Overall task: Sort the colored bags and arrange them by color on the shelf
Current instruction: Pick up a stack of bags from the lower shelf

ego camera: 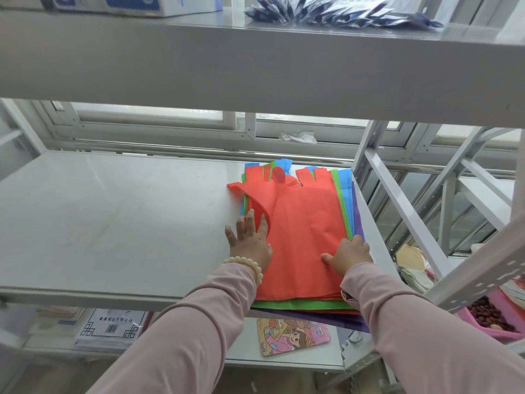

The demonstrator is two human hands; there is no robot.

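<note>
A flat pile of coloured bags lies at the right end of the grey middle shelf. A red bag is on top, with green, blue and purple bags showing at the edges beneath it. My left hand rests at the pile's left edge, fingers spread, touching the folded red corner. My right hand presses on the pile's right side, its fingers curled over the red and green edges.
An upper shelf hangs close above, carrying dark blue packets and boxes. White upright posts stand right of the pile. Below lie a cartoon-printed pad and white packages. A pink basket sits at lower right.
</note>
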